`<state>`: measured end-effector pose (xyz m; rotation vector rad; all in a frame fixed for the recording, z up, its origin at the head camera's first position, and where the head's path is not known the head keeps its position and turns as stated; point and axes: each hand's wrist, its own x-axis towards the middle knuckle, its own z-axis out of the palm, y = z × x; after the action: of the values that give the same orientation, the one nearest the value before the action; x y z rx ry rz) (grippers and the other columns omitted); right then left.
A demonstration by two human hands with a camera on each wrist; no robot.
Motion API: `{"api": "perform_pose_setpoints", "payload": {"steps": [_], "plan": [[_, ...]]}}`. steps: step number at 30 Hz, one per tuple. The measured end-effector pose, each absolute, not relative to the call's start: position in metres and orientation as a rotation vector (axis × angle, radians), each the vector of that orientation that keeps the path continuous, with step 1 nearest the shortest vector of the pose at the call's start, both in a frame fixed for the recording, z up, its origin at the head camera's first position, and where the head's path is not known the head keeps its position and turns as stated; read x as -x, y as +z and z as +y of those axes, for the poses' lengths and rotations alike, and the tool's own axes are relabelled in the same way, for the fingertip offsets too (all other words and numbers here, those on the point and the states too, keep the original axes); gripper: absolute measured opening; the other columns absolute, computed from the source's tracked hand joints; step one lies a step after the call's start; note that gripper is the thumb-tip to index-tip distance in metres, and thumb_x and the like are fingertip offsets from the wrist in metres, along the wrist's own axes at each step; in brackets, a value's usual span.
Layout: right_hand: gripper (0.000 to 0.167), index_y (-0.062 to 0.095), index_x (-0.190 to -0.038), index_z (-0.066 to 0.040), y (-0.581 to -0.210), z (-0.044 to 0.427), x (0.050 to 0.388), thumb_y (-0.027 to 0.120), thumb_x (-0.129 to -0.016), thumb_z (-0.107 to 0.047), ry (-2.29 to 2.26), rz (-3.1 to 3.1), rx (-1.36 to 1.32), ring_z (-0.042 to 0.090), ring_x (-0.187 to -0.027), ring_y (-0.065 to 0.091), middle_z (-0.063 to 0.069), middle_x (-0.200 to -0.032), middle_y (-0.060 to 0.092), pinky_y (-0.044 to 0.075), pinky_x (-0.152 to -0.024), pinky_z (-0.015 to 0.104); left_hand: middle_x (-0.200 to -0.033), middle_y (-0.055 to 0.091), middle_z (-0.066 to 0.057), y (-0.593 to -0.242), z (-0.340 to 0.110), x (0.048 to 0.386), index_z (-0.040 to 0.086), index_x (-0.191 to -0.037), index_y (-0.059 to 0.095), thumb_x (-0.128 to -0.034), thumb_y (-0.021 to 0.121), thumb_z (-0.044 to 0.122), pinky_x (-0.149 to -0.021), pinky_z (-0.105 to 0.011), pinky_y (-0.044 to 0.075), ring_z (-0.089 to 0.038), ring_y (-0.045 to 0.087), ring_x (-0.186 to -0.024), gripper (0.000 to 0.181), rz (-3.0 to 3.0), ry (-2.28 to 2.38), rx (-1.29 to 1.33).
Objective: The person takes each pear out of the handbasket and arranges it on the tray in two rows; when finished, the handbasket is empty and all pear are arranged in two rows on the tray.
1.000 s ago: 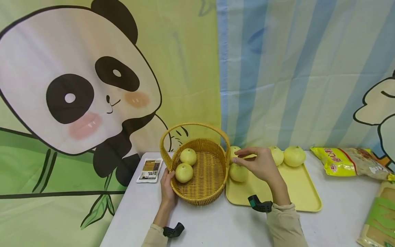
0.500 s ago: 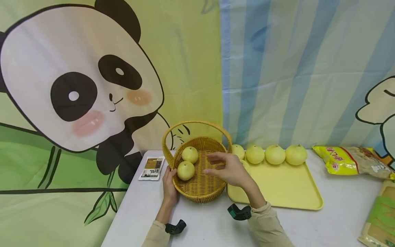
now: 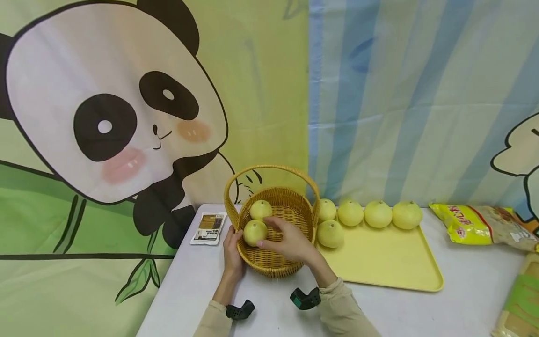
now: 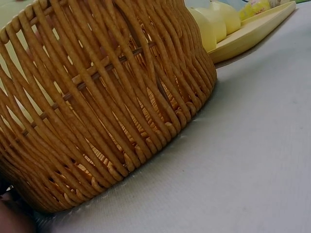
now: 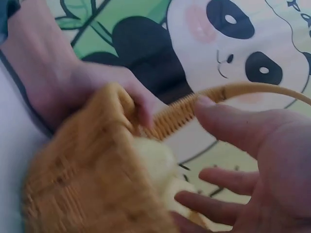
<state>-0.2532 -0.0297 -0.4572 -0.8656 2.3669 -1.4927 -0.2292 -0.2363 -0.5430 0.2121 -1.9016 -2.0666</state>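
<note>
A wicker basket [image 3: 290, 206] with a tall arched handle stands on the table. Inside it, at the left, lie two pale yellow-green round fruits, a front one [image 3: 253, 232] and a back one [image 3: 260, 208]. My left hand [image 3: 233, 255] grips the basket's left rim, its thumb over the edge in the right wrist view. Over the basket, my right hand [image 3: 291, 242] has thumb and fingers spread beside the front fruit; whether they touch it, I cannot tell. In the left wrist view the basket wall [image 4: 112, 97] fills much of the picture.
Right of the basket is a yellow tray [image 3: 387, 257] with several like fruits [image 3: 350, 213] along its back and left. A yellow food bag [image 3: 471, 224] and a green-labelled package [image 3: 520, 299] lie farther right. A small white-and-brown packet [image 3: 208, 228] lies left. A panda curtain [image 3: 269, 93] hangs behind.
My right hand has moved left from above the tray, across the basket, to the front fruit. It carries nothing. My left hand stays on the rim.
</note>
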Motion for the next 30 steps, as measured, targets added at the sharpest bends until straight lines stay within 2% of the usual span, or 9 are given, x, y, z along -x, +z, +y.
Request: {"api": "perform_pose_setpoints", "payload": {"steps": [4, 9, 12, 17, 22, 25, 30], "plan": [[0.08, 0.048, -0.155, -0.002, -0.466, -0.046, 0.254, 0.079, -0.094, -0.044, -1.431, 2.419, 0.864, 0.044, -0.142, 0.053, 0.024, -0.154, 0.054, 0.046, -0.114, 0.061, -0.154, 0.054, -0.014, -0.542, -0.237, 0.232, 0.01, -0.155, 0.048, -0.1069, 0.038, 0.022, -0.109, -0.014, 0.043, -0.018, 0.052, -0.138, 0.051, -1.913, -2.058, -0.204], [0.084, 0.044, -0.159, -0.004, -0.471, -0.051, 0.251, 0.082, -0.092, -0.039, -1.41, 2.45, 0.84, 0.047, -0.145, 0.047, 0.028, -0.159, 0.047, 0.042, -0.116, 0.065, -0.156, 0.053, -0.013, -0.541, -0.236, 0.228, 0.011, -0.157, 0.047, -0.1065, 0.038, 0.022, -0.109, -0.013, 0.041, -0.022, 0.049, -0.143, 0.052, -1.932, -2.067, -0.229], [0.085, 0.044, -0.16, -0.007, -0.471, -0.05, 0.25, 0.084, -0.091, -0.036, -1.413, 2.448, 0.8, 0.05, -0.148, 0.043, 0.03, -0.162, 0.042, 0.038, -0.117, 0.069, -0.156, 0.053, -0.013, -0.541, -0.236, 0.227, 0.01, -0.156, 0.047, -0.106, 0.038, 0.022, -0.109, -0.013, 0.041, -0.023, 0.048, -0.144, 0.053, -1.923, -2.07, -0.243], [0.08, 0.048, -0.158, -0.008, -0.472, -0.049, 0.253, 0.083, -0.092, -0.036, -1.391, 2.456, 0.812, 0.052, -0.145, 0.044, 0.03, -0.159, 0.044, 0.04, -0.115, 0.07, -0.154, 0.055, -0.012, -0.541, -0.237, 0.229, 0.011, -0.155, 0.049, -0.1072, 0.039, 0.023, -0.11, -0.015, 0.042, -0.019, 0.051, -0.141, 0.05, -1.905, -2.075, -0.225], [0.071, 0.051, -0.15, -0.007, -0.474, -0.05, 0.254, 0.084, -0.092, -0.032, -1.378, 2.456, 0.864, 0.047, -0.146, 0.046, 0.023, -0.154, 0.052, 0.041, -0.116, 0.066, -0.151, 0.056, -0.013, -0.54, -0.237, 0.229, 0.011, -0.153, 0.051, -0.1076, 0.039, 0.023, -0.108, -0.016, 0.044, -0.016, 0.054, -0.135, 0.049, -1.909, -2.074, -0.222], [0.067, 0.051, -0.147, -0.008, -0.475, -0.051, 0.253, 0.084, -0.092, -0.027, -1.34, 2.438, 0.945, 0.04, -0.14, 0.053, 0.018, -0.149, 0.057, 0.044, -0.115, 0.059, -0.15, 0.056, -0.015, -0.54, -0.237, 0.229, 0.011, -0.153, 0.051, -0.1081, 0.038, 0.023, -0.106, -0.017, 0.045, -0.019, 0.054, -0.133, 0.048, -1.905, -2.085, -0.215], [0.071, 0.049, -0.15, -0.01, -0.475, -0.054, 0.25, 0.085, -0.09, -0.018, -1.188, 2.507, 1.108, 0.034, -0.139, 0.054, 0.013, -0.151, 0.055, 0.045, -0.116, 0.055, -0.148, 0.057, -0.015, -0.543, -0.237, 0.229, 0.01, -0.152, 0.052, -0.108, 0.038, 0.023, -0.105, -0.018, 0.046, -0.023, 0.054, -0.133, 0.048, -1.878, -2.097, -0.217]]}}
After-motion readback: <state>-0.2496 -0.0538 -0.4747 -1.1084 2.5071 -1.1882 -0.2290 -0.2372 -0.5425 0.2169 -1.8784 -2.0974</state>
